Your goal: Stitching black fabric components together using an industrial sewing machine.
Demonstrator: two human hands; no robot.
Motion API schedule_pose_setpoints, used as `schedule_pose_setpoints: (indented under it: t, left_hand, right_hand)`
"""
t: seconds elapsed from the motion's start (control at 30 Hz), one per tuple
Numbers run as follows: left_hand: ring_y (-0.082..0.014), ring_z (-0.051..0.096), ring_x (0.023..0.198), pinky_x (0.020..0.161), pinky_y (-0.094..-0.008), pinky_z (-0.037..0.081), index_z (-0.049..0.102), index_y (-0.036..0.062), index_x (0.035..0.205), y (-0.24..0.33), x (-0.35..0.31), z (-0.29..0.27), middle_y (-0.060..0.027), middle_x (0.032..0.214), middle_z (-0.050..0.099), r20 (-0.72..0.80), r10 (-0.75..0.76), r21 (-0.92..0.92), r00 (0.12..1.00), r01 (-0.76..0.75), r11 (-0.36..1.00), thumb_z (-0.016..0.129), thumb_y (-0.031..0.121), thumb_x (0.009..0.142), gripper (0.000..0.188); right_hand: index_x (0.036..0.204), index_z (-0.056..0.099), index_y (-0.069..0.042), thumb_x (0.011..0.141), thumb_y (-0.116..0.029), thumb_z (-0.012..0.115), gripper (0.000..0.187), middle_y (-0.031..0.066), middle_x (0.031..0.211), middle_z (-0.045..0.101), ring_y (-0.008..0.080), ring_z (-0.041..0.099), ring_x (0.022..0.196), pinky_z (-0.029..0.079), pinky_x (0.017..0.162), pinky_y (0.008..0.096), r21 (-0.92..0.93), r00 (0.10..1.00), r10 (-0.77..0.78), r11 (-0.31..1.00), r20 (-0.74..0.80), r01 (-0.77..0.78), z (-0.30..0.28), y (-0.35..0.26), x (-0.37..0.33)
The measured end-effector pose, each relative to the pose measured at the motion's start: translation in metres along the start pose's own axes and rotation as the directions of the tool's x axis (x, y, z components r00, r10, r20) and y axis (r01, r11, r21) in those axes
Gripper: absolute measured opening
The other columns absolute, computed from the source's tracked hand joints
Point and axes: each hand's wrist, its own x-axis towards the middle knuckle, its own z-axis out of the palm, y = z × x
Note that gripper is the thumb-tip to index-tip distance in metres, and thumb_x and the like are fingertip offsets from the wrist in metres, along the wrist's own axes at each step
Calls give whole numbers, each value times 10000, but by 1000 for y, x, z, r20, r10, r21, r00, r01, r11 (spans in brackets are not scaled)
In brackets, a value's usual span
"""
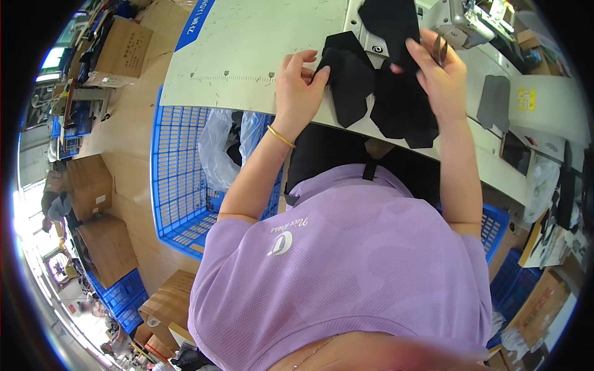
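Note:
Several flat black fabric pieces with angled edges lie at the table's front edge. My left hand (300, 86) has curled fingers, and its thumb and forefinger close at the edge of the left black fabric piece (351, 86). In my right hand (442, 80) are small dark thread snips (440, 49), points upward. The thumb and fingers of that hand also pinch an upper black fabric piece (393, 31), raised over the others. Below it, another black fabric piece (403, 111) overhangs the edge. Part of the right fingers is hidden behind the fabric.
A sewing machine (461, 21) stands just beyond my right hand on the pale table (247, 49), which carries a printed ruler and thread scraps. A blue plastic crate (179, 173) with clear bags is below left. A grey fabric piece (493, 102) lies right. Cardboard boxes (108, 247) line the left.

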Motion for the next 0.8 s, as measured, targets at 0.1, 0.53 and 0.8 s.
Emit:
schedule_pose_setpoints:
  t: [0.1, 0.53, 0.8]
  left_hand:
    - [-179, 621, 808, 702, -278, 546, 554, 0, 1236, 25, -6, 1, -116, 1106, 585, 12, 77, 178, 997, -78, 981, 740, 138, 829, 469]
    - [-316, 653, 758, 702, -378, 511, 617, -17, 1088, 8, 8, 10, -193, 921, 675, -99, 111, 162, 989, -94, 982, 624, 124, 902, 234]
    - [-322, 663, 787, 699, -375, 512, 619, -12, 1046, -13, 29, -1, -185, 891, 679, -110, -11, 146, 994, 27, 989, 630, 88, 880, 193]
  right_hand:
    - [1120, 667, 12, 905, -130, 685, 259, -12, 761, 636, 58, 557, 622, 472, 522, 249, -66, 982, 146, 988, 123, -138, -34, 3, -15]
    - [1237, 565, -40, 739, -295, 803, 608, 114, 1095, 594, 300, 652, 922, 548, 756, 375, -732, 895, -238, 515, 377, 445, 44, 39, -14]
    - [1094, 559, -41, 734, -236, 805, 478, 100, 1068, 571, 295, 611, 995, 501, 837, 386, -721, 890, 4, 587, 457, 368, 50, 38, 3]
